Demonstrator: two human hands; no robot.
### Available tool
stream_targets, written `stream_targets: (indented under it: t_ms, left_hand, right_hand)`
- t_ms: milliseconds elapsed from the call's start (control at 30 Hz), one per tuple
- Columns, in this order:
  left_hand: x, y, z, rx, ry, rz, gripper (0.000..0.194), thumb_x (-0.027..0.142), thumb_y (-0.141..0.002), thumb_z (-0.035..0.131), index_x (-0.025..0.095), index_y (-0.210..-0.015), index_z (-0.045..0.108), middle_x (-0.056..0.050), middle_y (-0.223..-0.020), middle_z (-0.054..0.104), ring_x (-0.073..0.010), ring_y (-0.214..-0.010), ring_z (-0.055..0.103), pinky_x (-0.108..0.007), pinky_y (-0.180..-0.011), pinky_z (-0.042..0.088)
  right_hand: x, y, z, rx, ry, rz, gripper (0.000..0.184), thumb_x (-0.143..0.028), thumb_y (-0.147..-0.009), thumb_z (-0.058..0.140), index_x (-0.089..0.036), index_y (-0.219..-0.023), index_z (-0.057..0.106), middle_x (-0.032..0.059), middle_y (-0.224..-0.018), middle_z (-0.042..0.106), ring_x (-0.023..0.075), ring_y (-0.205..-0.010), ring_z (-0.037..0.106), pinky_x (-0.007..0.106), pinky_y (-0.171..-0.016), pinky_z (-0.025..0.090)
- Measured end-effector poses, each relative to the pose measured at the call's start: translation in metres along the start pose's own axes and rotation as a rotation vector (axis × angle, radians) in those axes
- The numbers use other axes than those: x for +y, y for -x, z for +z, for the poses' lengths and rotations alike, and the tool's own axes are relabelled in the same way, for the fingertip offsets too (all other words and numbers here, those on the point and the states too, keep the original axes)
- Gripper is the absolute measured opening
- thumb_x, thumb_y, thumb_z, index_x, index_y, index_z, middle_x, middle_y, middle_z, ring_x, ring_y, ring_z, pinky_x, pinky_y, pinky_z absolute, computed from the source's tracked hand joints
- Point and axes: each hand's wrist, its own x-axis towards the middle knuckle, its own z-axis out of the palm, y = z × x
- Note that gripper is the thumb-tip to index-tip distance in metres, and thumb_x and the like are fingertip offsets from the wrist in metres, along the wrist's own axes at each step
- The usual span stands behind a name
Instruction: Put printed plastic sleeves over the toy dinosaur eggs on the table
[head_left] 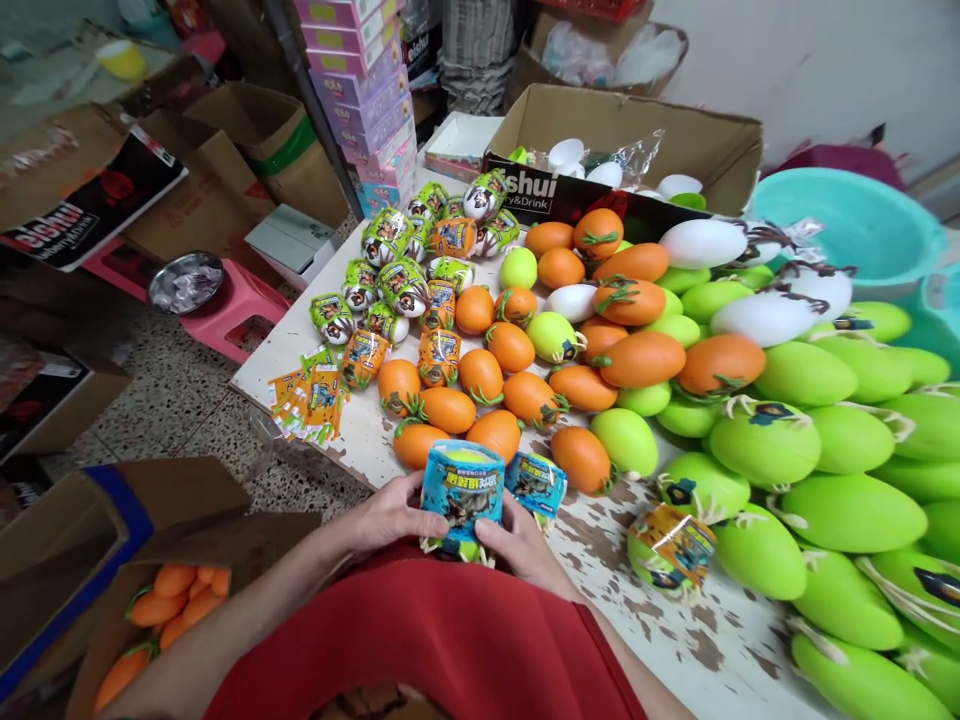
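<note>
While the left hand (394,520) and right hand (517,540) grip it from either side, a blue-sleeved green egg (465,490) is held at the near edge of the worn white table (289,345), its long axis roughly upright, rounded end up, string-tied end down toward the red garment (427,640). Its printed lettering looks upside down from here. Both thumbs lie against the sleeve's front; the other fingers, partly hidden, wrap its sides, so each hand is clamped on the egg. Just beside the right hand lies one more egg in blue wrap (535,485); farther right sits one orange-sleeved green egg (667,548). Directly beyond, more than a dozen bare orange eggs (532,398) block the near approach to the carton (630,120), and many bare green eggs (847,510) crowd the right side. At the far left, four orange-wrapped eggs (365,358) mix with a heap in green wrap (403,285), beside one loose pile of flat sleeves (322,395). One metal bowl (191,306) rests on one pink stool (232,315).
</note>
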Motion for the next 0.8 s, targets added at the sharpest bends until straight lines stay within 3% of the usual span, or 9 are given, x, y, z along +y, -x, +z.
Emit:
stream_targets:
  t_ms: [100, 333, 533, 667, 733, 800]
  left_hand:
    - [0.003, -0.002, 0.001, 0.003, -0.021, -0.003, 0.065, 0.034, -0.067, 0.078, 0.018, -0.127, 0.055, -0.009, -0.117, 0.066, -0.0303, -0.107, 0.059, -0.042, -0.096, 0.042]
    - [0.009, -0.007, 0.003, -0.081, 0.047, -0.054, 0.062, 0.034, -0.068, 0.077, 0.02, -0.125, 0.056, -0.007, -0.117, 0.066, -0.0286, -0.11, 0.058, -0.041, -0.1, 0.039]
    - [0.015, -0.022, 0.007, -0.054, 0.031, 0.04, 0.056, 0.039, -0.071, 0.073, 0.019, -0.122, 0.061, -0.008, -0.114, 0.066, -0.0297, -0.108, 0.058, -0.042, -0.098, 0.04]
    - [0.019, -0.047, -0.001, 0.135, 0.044, 0.068, 0.068, 0.048, -0.072, 0.071, 0.027, -0.133, 0.05, -0.01, -0.128, 0.057, -0.0283, -0.109, 0.057, -0.037, -0.085, 0.047]
    - [0.023, -0.061, -0.011, 0.29, 0.03, 0.086, 0.073, 0.053, -0.071, 0.069, 0.028, -0.136, 0.046, -0.012, -0.13, 0.055, -0.0252, -0.101, 0.06, -0.033, -0.077, 0.049]
    - [0.027, -0.071, -0.023, 0.417, -0.009, 0.101, 0.071, 0.057, -0.07, 0.069, 0.023, -0.13, 0.052, -0.013, -0.121, 0.059, -0.0226, -0.092, 0.062, -0.031, -0.076, 0.048]
  right_hand:
    - [-0.003, -0.001, 0.0, 0.026, 0.016, -0.01, 0.065, -0.047, -0.065, 0.079, -0.024, -0.121, 0.056, 0.0075, -0.114, 0.068, 0.0316, -0.107, 0.06, 0.05, -0.099, 0.042]
    - [0.006, -0.005, -0.008, 0.077, 0.016, 0.007, 0.054, -0.045, -0.055, 0.084, -0.028, -0.103, 0.065, 0.005, -0.108, 0.071, 0.0367, -0.108, 0.061, 0.053, -0.097, 0.044]
    - [0.007, -0.016, -0.011, -0.003, -0.054, -0.076, 0.05, -0.046, -0.057, 0.081, -0.04, -0.105, 0.066, -0.0021, -0.105, 0.072, 0.0365, -0.109, 0.061, 0.055, -0.099, 0.042]
    - [-0.032, -0.045, -0.026, 0.112, -0.06, -0.139, 0.047, -0.044, -0.063, 0.078, -0.024, -0.105, 0.068, 0.006, -0.101, 0.073, 0.0345, -0.1, 0.064, 0.052, -0.094, 0.045]
    - [-0.071, -0.075, -0.04, 0.203, 0.006, -0.206, 0.043, -0.043, -0.068, 0.075, -0.018, -0.102, 0.067, 0.0089, -0.1, 0.072, 0.0306, -0.096, 0.065, 0.047, -0.091, 0.047]
    - [-0.114, -0.119, -0.054, 0.27, 0.085, -0.293, 0.041, -0.044, -0.067, 0.075, -0.017, -0.097, 0.067, 0.0089, -0.097, 0.072, 0.0268, -0.088, 0.066, 0.042, -0.086, 0.049]
